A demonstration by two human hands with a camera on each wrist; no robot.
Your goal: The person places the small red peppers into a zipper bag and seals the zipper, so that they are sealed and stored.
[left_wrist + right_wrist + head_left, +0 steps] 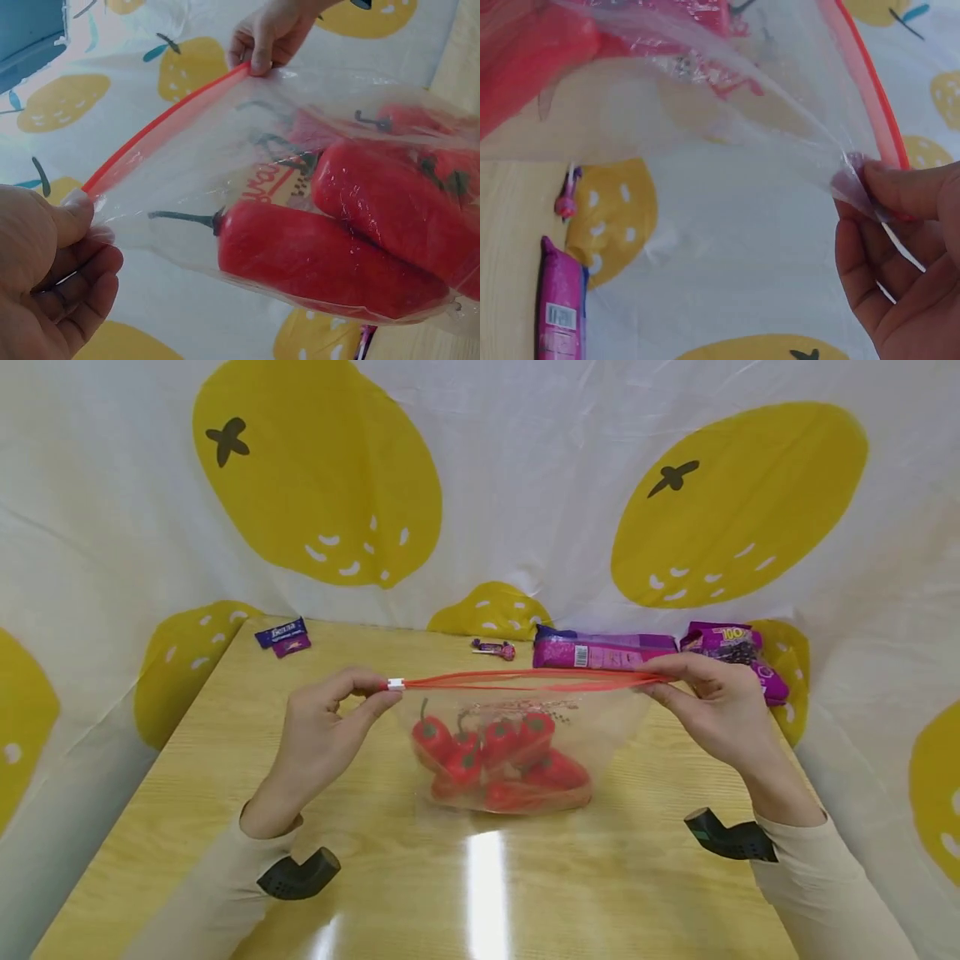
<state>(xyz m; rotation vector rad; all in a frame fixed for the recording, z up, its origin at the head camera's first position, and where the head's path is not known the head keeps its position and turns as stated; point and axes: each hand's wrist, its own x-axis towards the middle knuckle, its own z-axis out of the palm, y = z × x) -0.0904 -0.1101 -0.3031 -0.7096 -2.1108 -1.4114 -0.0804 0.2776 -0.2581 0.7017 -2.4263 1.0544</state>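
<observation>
A clear zip bag point(622, 714) with a red top strip hangs stretched between both hands above the table. Several red peppers point(300, 251) with green stems lie in its lower part. My left hand point(330, 714) pinches the bag's left top corner, right at the white slider point(395, 684). Thumb and fingers of my right hand point(708, 710) pinch the opposite top corner. In the right wrist view, that right hand point(900, 247) has the clear film and the end of the red strip point(877, 90) between thumb and fingers.
Along the table's back edge lie two small wrapped bars point(283, 633), a lollipop point(495, 649), a long purple package point(600, 650) and crumpled purple packets point(731, 652). A white cloth with yellow fruit prints point(525, 460) surrounds the wooden table point(360, 860).
</observation>
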